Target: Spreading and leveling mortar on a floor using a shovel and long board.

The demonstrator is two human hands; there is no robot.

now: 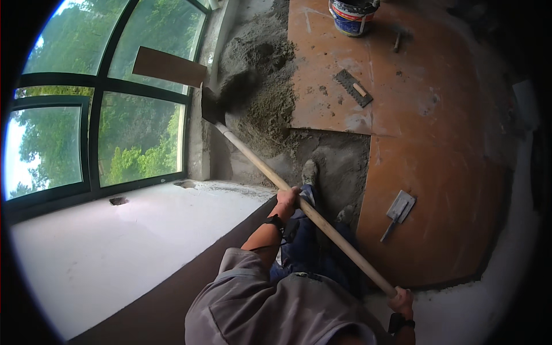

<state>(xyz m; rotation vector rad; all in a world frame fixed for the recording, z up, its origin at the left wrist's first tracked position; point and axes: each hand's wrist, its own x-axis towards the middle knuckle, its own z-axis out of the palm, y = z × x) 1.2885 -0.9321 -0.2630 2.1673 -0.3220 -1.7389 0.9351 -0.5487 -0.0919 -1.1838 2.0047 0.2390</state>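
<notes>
A long-handled shovel (253, 156) slants across the view from upper left to lower right. My left hand (289, 197) is closed around the middle of its wooden handle, and my right hand (401, 301) grips the handle's lower-right end. The dark blade (211, 105) sits by the wall under the window, at the left edge of a heap of grey mortar (259, 75). Shadow hides part of the blade, so how deep it is in the mortar cannot be seen. My boot (309, 171) stands on the grey mortar-covered floor below the heap.
Brown boards (431, 190) cover the floor at right. On them lie a notched trowel (352, 87), a grey flat trowel (398, 210) and a small tool (397, 41); a blue bucket (352, 18) stands farther off. At left are a white ledge (132, 241), windows, and a brown panel (169, 66).
</notes>
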